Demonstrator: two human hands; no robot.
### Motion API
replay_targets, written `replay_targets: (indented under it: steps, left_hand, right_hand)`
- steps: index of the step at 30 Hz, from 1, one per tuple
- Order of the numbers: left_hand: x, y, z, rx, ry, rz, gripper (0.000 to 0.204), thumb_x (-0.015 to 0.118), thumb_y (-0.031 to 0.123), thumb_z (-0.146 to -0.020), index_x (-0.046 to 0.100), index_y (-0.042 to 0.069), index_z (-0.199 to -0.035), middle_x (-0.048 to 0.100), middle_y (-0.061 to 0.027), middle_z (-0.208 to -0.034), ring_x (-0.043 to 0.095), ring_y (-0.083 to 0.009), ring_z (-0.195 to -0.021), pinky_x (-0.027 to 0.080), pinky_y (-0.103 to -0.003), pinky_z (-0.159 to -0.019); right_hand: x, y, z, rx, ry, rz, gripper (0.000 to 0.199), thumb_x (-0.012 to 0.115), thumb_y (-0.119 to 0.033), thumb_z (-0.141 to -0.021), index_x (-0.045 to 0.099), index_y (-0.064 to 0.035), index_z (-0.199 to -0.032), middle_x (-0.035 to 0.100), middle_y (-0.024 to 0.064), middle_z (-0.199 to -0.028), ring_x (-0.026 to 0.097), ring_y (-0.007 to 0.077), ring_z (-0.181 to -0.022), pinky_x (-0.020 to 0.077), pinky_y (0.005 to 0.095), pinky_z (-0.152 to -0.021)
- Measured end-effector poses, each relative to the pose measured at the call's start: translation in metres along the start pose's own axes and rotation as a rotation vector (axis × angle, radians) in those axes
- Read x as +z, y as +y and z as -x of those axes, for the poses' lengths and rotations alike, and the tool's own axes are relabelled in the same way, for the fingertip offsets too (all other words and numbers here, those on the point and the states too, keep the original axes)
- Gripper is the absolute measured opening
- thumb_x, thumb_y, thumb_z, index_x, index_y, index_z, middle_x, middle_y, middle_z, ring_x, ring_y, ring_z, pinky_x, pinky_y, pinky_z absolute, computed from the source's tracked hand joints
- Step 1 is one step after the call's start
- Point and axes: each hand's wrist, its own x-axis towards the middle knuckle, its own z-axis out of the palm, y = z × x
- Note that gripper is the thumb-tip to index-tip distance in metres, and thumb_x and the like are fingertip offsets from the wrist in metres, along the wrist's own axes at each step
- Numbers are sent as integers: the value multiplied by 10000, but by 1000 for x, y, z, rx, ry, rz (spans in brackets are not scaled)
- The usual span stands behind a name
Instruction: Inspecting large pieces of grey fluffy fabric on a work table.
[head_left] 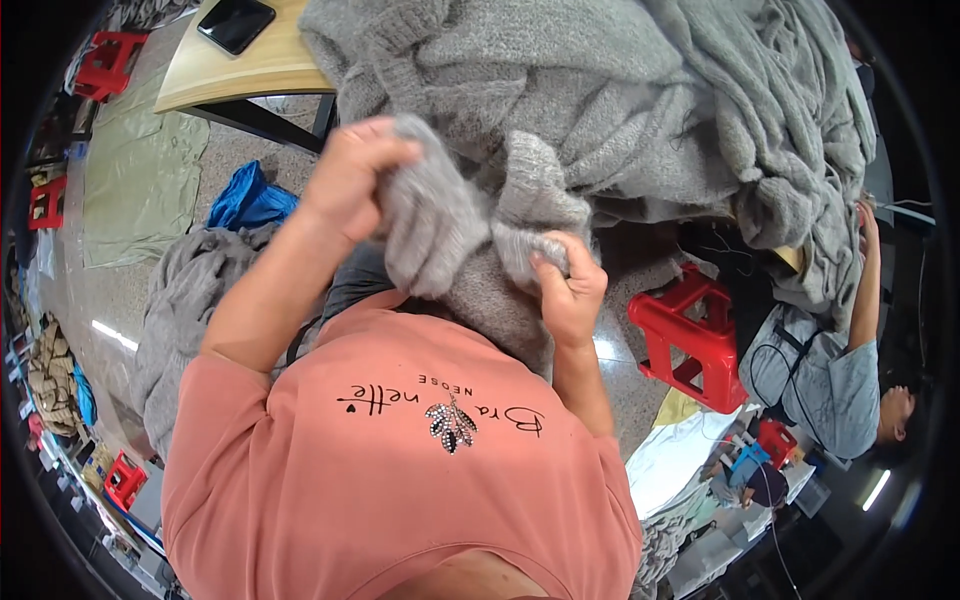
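A fuzzy grey knitted garment (490,300) hangs between my hands in front of my chest. My left hand (350,180) is closed on a bunched part of it, which is smeared by motion. My right hand (572,290) pinches a ribbed part that looks like a cuff or band, thumb uppermost. Just beyond both hands, a large pile of similar grey knitwear (600,80) covers most of the table. The garment's lower part drops toward my lap, and where it ends is hidden.
A dark phone (236,24) lies on the wooden table (280,55). To the left, a grey knit heap (195,310) and blue cloth (250,198) sit low. A red plastic stool (690,335) stands right, near a seated co-worker (830,370) whose hand touches the pile.
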Motion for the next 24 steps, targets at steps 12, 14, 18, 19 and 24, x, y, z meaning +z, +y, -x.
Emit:
replay_targets:
  steps: [12, 14, 18, 19, 24]
  left_hand:
    - [43, -19, 31, 222, 126, -369, 45, 600, 10, -731, 584, 2, -772, 577, -27, -720, 511, -59, -620, 419, -203, -533]
    - [40, -37, 36, 44, 34, -401, 28, 594, -4, -725, 584, 14, -743, 563, 1, -665, 479, -35, -589, 391, -187, -511]
    - [28, -47, 36, -108, -182, -260, 19, 572, 16, -752, 576, 8, -736, 548, 13, -659, 467, -31, -569, 369, -181, -504]
    - [25, -44, 36, -183, -219, -208, 28, 550, 9, -766, 574, -6, -768, 562, -2, -711, 499, -45, -603, 400, -178, -541]
    - [19, -49, 34, -141, -238, -192, 118, 571, 29, -769, 608, -41, -857, 563, -17, -761, 501, -55, -627, 388, -186, -539]
  right_hand:
    - [4, -51, 6, -490, -598, 156, 351, 526, 78, -663, 505, 45, -1012, 586, 158, -785, 576, 288, -648, 470, 329, -562]
    - [9, -52, 3, -602, -517, 193, 327, 531, 77, -663, 505, 45, -988, 588, 151, -787, 575, 279, -627, 464, 330, -537]
    - [17, -45, -9, -799, -222, 246, 238, 572, 70, -639, 550, 9, -868, 589, 125, -785, 561, 224, -571, 431, 300, -464]
    - [19, -45, -12, -809, -151, 270, 225, 579, 71, -627, 565, 0, -840, 584, 116, -779, 553, 211, -571, 422, 286, -457]
    - [24, -35, -10, -841, 24, 315, 295, 589, 97, -544, 581, -7, -820, 532, 91, -731, 518, 201, -557, 394, 275, -434]
